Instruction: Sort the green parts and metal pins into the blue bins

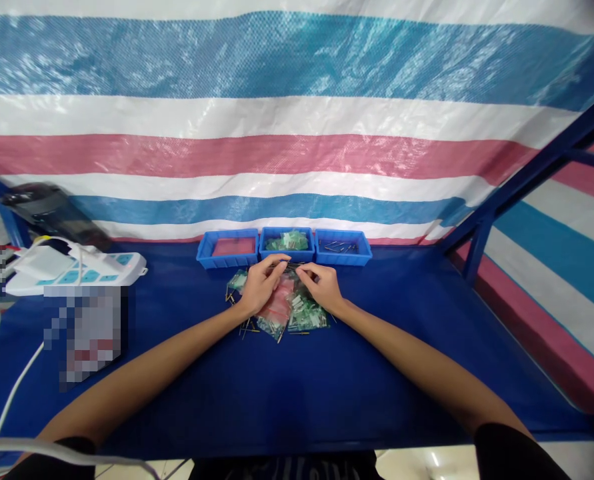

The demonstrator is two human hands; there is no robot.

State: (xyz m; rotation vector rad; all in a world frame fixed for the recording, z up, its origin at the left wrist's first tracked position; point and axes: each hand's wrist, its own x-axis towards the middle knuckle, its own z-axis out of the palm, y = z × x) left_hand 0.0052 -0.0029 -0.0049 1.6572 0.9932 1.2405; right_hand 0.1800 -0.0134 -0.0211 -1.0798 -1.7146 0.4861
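Note:
My left hand (263, 288) is closed, its thumb and fingers pinched together over the pile on the table. Facing it, my right hand (323, 285) is pinched shut too. Thin dark metal rods (293, 265) show between the two sets of fingertips; their exact kind is too small to make out. Below the hands lie a red plastic bag (277, 305) and small clear-green packets (307, 313) with thin metal pieces. Loose thin rods (249, 327), some with brass-coloured parts, stick out around the pile's edges.
Behind the pile stand three blue bins: a left bin (207, 255) with red bags, a middle bin (285, 256) with green packets, a right bin (344, 257) with thin rods. A power strip (137, 268) with cables and a dark bottle (51, 210) are at left.

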